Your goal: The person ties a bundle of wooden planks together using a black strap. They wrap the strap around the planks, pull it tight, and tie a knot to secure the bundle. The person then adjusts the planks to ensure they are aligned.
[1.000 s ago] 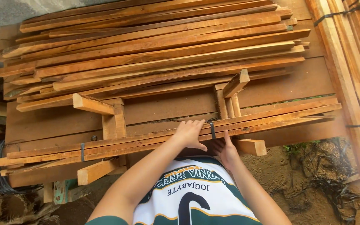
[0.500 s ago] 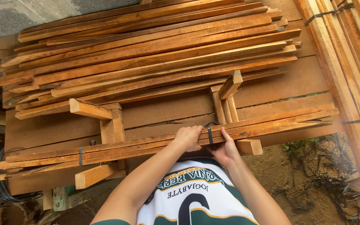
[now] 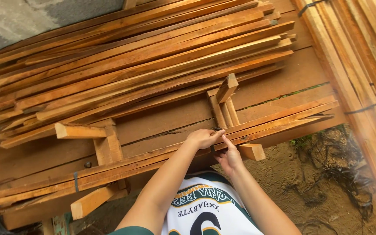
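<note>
Both hands meet at the bundle of wooden slats [image 3: 153, 163] along the plank platform's [image 3: 162, 124] near edge: left hand [image 3: 203, 138] curled over it, right hand [image 3: 228, 157] pinching the dark strap [image 3: 212, 149]

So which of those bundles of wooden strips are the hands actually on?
The near strapped bundle, lying across the front of the boards. Both the left hand and right hand sit at its dark strap; the big loose stack behind lies untouched.
</note>
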